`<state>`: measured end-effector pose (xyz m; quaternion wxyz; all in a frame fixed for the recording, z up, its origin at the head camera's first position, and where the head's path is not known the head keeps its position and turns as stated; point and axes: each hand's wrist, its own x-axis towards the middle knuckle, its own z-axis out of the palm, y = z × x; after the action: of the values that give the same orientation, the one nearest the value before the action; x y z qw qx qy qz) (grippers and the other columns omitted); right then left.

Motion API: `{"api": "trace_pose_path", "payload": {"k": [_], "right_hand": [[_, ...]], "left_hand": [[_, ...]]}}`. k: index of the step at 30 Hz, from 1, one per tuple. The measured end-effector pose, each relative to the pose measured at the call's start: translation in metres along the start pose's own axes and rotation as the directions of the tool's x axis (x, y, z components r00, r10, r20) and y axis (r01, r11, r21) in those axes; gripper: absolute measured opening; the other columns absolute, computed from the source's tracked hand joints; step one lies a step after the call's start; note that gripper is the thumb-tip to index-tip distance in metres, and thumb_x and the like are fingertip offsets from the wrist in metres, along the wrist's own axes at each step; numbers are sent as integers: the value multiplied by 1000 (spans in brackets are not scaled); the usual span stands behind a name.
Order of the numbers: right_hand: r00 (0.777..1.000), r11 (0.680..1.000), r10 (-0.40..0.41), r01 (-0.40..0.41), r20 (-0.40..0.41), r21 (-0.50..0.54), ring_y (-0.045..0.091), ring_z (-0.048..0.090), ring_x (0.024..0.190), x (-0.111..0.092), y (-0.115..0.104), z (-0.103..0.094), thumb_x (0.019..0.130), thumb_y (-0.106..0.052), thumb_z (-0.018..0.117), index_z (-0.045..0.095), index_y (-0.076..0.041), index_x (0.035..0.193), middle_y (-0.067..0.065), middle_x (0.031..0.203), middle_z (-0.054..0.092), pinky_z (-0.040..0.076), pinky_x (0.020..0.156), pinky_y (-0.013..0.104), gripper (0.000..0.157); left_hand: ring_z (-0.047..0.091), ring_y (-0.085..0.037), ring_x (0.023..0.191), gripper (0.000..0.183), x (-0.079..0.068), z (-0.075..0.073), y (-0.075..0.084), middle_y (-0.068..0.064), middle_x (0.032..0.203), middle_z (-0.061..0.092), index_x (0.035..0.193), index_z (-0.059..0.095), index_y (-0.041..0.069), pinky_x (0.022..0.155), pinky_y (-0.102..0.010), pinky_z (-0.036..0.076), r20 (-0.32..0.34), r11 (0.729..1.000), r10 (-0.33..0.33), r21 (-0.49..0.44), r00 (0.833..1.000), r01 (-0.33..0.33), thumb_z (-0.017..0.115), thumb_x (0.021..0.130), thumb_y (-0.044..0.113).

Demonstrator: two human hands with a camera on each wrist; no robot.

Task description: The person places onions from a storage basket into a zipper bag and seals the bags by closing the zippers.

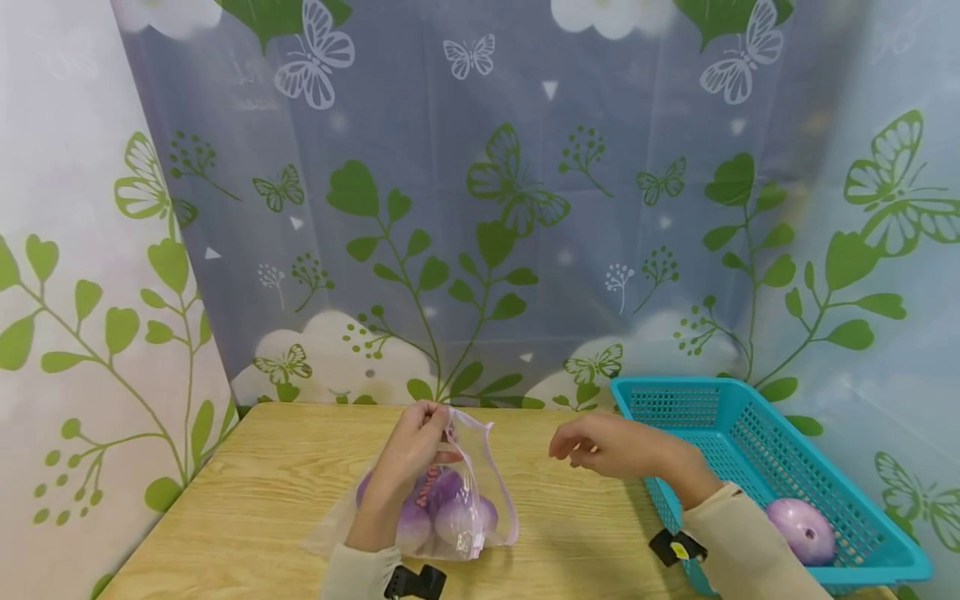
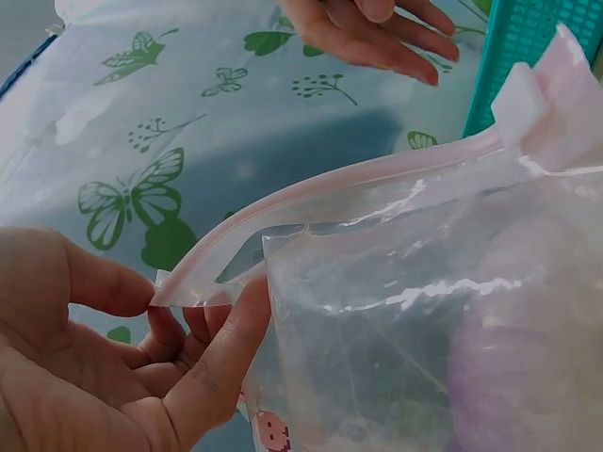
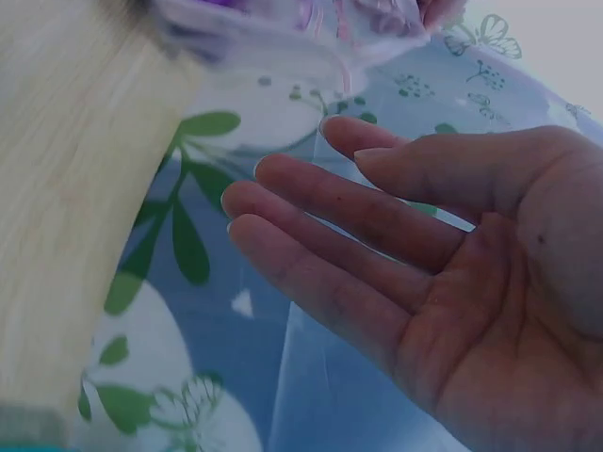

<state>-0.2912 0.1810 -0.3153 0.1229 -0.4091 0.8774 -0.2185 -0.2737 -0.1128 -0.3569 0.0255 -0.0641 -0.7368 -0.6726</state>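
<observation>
A clear zip bag with a pink edge stands on the table, holding several purple-and-white round things that look like onions. My left hand pinches the bag's top edge at one corner; the left wrist view shows thumb and fingers on the pink zip strip, with a white slider at the far end. To the right of the bag, my right hand hovers above the table with relaxed fingers and nothing in them. Another purple onion-like thing lies in the blue basket.
The blue perforated basket stands at the right, partly behind my right forearm. The wooden table ends at a hanging cloth printed with leaves and butterflies. Black straps sit on both wrists.
</observation>
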Motion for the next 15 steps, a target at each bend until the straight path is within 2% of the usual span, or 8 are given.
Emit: {"api": "trace_pose_path", "payload": {"k": [7, 15], "right_hand": [[998, 995, 51, -53, -25, -80, 19, 72, 106, -19, 10, -19, 103, -2, 55, 68, -13, 122, 4, 121, 72, 63, 90, 29, 26], [994, 988, 108, -108, -4, -113, 25, 70, 110, -36, 25, -30, 103, -8, 57, 68, -12, 123, 5, 121, 72, 63, 92, 34, 23]], "left_hand": [[59, -19, 81, 23, 2, -1, -2, -8, 89, 56, 110, 54, -5, 71, -31, 66, 11, 1000, -12, -9, 1000, 12, 40, 109, 14], [60, -19, 80, 23, 2, -2, -2, -8, 87, 57, 103, 54, -3, 71, -31, 66, 22, 1000, -6, -14, 1000, 6, 38, 108, 13]]}}
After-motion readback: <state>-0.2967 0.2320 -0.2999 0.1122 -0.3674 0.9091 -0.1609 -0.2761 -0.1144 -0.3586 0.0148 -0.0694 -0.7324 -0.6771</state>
